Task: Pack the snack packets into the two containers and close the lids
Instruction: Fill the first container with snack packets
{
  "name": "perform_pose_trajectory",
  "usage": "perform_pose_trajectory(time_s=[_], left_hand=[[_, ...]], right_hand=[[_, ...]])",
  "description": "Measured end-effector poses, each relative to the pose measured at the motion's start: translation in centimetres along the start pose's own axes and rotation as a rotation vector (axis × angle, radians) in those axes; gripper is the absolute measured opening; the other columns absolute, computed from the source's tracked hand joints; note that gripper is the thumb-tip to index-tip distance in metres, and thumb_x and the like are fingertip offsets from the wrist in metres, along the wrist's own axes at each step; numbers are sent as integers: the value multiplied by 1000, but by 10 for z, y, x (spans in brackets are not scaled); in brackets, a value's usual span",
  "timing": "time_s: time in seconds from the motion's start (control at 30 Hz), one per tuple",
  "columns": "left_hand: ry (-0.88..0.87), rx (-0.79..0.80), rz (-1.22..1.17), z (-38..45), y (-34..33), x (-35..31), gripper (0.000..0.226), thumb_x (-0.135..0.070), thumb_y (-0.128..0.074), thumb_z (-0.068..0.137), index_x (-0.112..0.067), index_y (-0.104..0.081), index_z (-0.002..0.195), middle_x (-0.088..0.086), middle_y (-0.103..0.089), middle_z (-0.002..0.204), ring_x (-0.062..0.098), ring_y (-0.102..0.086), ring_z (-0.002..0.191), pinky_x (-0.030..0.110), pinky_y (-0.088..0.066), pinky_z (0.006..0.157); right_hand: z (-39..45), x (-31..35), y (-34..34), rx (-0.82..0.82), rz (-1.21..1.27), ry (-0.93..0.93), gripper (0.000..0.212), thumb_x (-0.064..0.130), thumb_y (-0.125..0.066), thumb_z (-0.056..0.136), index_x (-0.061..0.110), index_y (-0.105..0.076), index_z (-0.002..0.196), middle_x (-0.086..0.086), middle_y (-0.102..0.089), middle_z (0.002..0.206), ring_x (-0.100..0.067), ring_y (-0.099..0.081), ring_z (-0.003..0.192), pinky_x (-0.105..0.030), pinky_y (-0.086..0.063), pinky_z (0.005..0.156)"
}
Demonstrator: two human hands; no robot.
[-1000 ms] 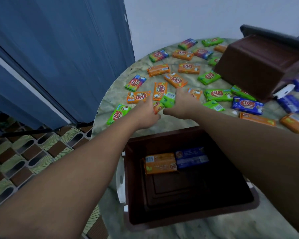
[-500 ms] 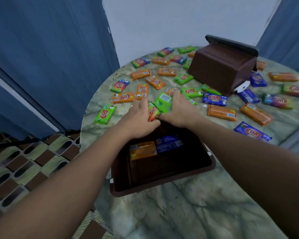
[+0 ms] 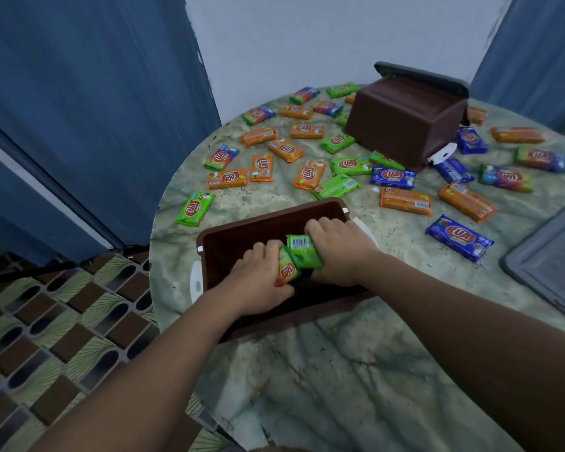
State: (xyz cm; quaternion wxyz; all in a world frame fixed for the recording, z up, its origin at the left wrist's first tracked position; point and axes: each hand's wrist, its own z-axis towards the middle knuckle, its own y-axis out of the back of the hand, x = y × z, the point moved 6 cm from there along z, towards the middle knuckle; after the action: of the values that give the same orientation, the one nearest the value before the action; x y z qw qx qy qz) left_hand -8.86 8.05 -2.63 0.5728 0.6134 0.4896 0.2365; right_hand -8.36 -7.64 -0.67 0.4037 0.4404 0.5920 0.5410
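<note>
Both hands are inside the open brown container (image 3: 209,243) at the near edge of the round marbled desk (image 3: 340,370). The left hand (image 3: 255,282) is clenched around an orange-and-green packet (image 3: 287,272); its red oval logo faces up and its long axis runs from near-left to far-right, the far end tilted upward. The right hand (image 3: 336,252) grips a green packet (image 3: 302,252), barcode side up, its long axis running away from the person and slightly left. The two packets touch, the green one overlapping the far end of the other. Both sit over the container's middle; whether they rest on its floor cannot be told.

A second brown container (image 3: 402,125) lies tipped on its side at the far part of the desk, its dark lid (image 3: 418,75) at the far end. A grey lid (image 3: 548,265) lies flat at the right edge. Loose packets (image 3: 405,200) in orange, green, blue and multicolour lie flat and scattered at mixed angles between the two containers.
</note>
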Motion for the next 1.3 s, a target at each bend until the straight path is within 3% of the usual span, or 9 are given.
perform_pose_trajectory(time_s=[0.17,0.37,0.57,0.83,1.0,1.1,1.17,1.23,1.3], left_hand=[[25,117,86,2,-24,7,83,-49,-75,78,-21,-28,139,9,-40,128,34,-44,123,51,-41,102],[7,174,38,4,-39,7,77,-29,-75,85,-19,-33,149,15,-38,142,36,-35,135,41,-31,106],[10,125,60,7,-41,10,44,-10,-63,89,-15,-51,131,13,-47,130,33,-48,125,41,-39,100],[-71,43,31,15,-42,9,26,-16,-69,85,-16,-65,111,9,-60,113,30,-60,106,32,-46,88],[-42,19,-13,9,-37,14,25,-23,-72,84,-18,-63,107,7,-58,112,28,-58,105,32,-46,86],[2,-160,-5,-7,-6,17,34,-37,-74,83,-20,-61,110,3,-55,106,26,-56,102,40,-50,84],[60,-379,31,-22,24,23,32,-37,-72,87,-22,-60,112,2,-52,106,25,-50,103,43,-50,83],[173,-559,99,-36,52,31,35,-38,-71,89,-21,-58,117,5,-53,111,26,-47,107,41,-48,87],[332,-593,205,-40,66,44,47,-42,-69,90,-16,-54,126,13,-54,117,31,-46,110,41,-42,91]], right_hand=[[-6,8,-24,127,-137,95,84,64,-76,71,20,-42,135,-3,-55,126,-26,-54,115,-42,-41,95],[-4,9,-33,215,-221,115,52,47,-63,87,29,-53,135,-5,-55,132,-26,-53,119,-41,-38,98],[-3,10,-37,232,-202,93,36,35,-58,92,36,-51,128,-1,-58,128,-25,-56,118,-42,-34,101],[-1,12,-39,193,-188,56,33,33,-58,94,39,-55,126,-3,-56,129,-29,-54,118,-44,-31,103],[-2,12,-29,98,-14,13,41,55,-63,88,32,-59,122,-4,-53,120,-28,-53,113,-42,-38,98],[-5,3,-2,-200,187,-51,34,56,-60,92,24,-60,104,-1,-52,102,-25,-52,97,-38,-45,77],[-8,-12,16,-377,152,-143,29,49,-60,93,23,-58,106,-2,-53,102,-25,-52,95,-38,-45,77],[-10,-30,23,-389,132,-319,42,47,-65,90,20,-51,119,-7,-52,113,-27,-50,105,-40,-46,86],[-8,-48,14,-256,237,-479,56,46,-69,89,17,-42,129,-13,-47,126,-32,-48,116,-42,-48,91]])
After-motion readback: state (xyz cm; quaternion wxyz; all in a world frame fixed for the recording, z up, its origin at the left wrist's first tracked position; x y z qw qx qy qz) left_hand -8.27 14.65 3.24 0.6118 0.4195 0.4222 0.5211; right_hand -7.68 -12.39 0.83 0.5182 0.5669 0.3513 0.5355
